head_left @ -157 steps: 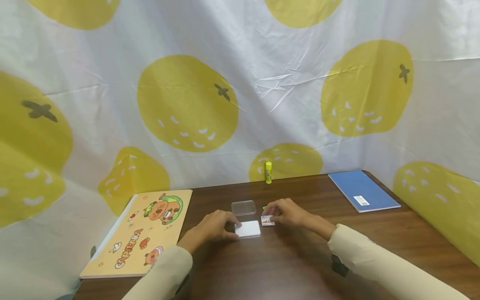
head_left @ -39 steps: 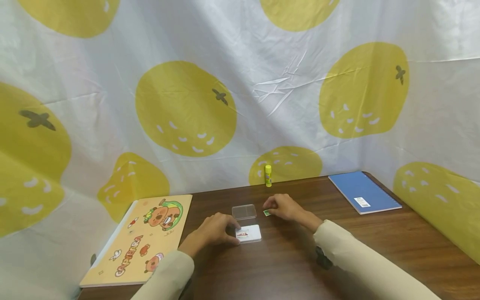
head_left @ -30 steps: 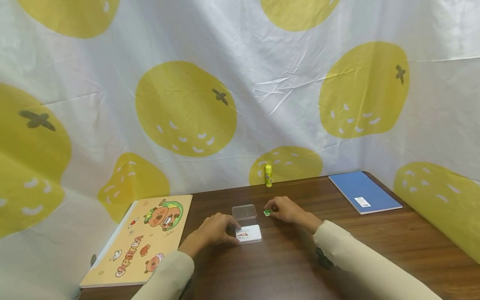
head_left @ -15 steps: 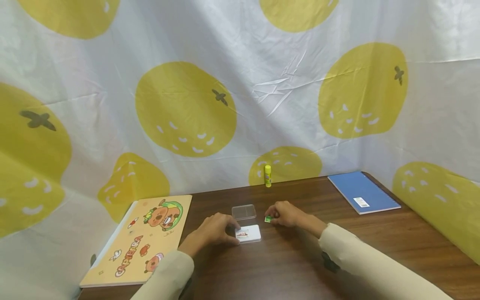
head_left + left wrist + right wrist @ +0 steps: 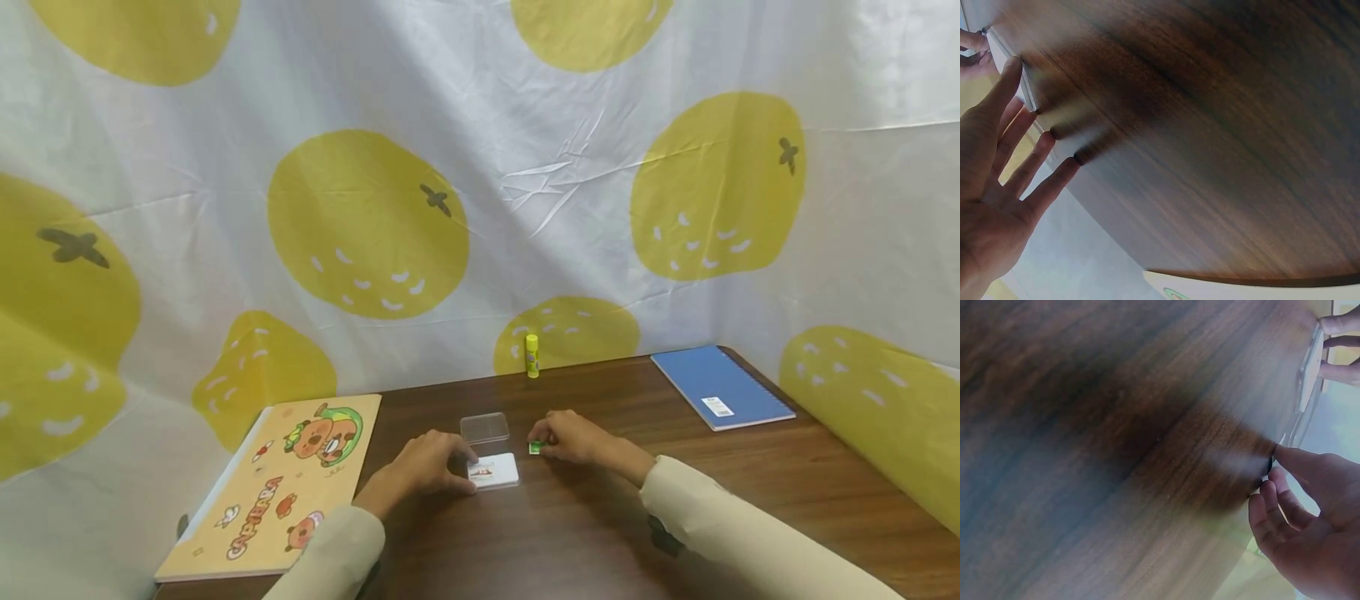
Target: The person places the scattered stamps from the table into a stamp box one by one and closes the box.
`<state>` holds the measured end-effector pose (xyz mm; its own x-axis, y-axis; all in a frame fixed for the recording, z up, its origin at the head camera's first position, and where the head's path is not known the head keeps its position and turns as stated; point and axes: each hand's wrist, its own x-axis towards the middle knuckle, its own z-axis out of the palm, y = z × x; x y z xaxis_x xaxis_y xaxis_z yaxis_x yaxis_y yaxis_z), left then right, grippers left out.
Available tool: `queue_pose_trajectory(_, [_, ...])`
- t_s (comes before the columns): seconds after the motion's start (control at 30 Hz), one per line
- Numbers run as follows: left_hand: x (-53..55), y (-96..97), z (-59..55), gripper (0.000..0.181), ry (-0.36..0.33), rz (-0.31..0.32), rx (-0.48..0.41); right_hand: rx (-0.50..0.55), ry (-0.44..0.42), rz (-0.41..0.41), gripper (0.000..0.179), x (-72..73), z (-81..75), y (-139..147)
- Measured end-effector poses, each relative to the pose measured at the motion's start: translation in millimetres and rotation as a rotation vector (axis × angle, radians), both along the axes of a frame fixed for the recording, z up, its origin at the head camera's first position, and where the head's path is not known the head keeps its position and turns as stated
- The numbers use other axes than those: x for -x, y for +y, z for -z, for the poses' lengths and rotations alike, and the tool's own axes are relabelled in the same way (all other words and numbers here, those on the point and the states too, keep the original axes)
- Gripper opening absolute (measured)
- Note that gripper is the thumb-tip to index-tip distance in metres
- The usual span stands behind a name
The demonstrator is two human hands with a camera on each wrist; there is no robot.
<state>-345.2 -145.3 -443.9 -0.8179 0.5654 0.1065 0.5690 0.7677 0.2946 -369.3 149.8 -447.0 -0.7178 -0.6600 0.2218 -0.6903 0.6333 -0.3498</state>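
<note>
My left hand (image 5: 423, 462) holds a shallow clear plastic case (image 5: 501, 486) by its left end, thumb at the near edge and index finger at the far one. A stack of white cards or paper (image 5: 506, 467) fills the case. On its left half lies a small stamp-like picture (image 5: 482, 472) with a red motif. To the right, my right hand (image 5: 573, 437) pinches a small green stamp-like piece (image 5: 535, 448) at the tabletop; fingers partly cover it. The right wrist view shows thumb and fingertips meeting low over the wood, the piece barely visible there.
A clear plastic lid (image 5: 483, 427) lies just behind the case. A yellow glue stick (image 5: 532, 357) stands at the table's back edge. On the left lies a capybara-printed folder (image 5: 277, 483), on the right a blue notebook (image 5: 720, 387). A fruit-patterned cloth (image 5: 420, 75) hangs behind.
Earlier the right hand held the red-motif picture beside the case; it now lies on the white stack. The right hand has since taken the green piece and drawn it slightly nearer. The left hand stays put.
</note>
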Motion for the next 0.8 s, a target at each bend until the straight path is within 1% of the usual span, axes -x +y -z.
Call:
queue_pose_trajectory(0.53, [-0.8, -0.5, -0.1, 0.042, -0.007, -0.001, 0.0, -0.008, 0.045, 0.007, 0.016, -4.9, 1.8, -0.1])
queue_pose_trajectory(0.8, [-2.2, -0.1, 0.1, 0.042, -0.015, -0.007, -0.003, 0.004, 0.063, -0.012, 0.018, -7.0, 3.5, 1.1])
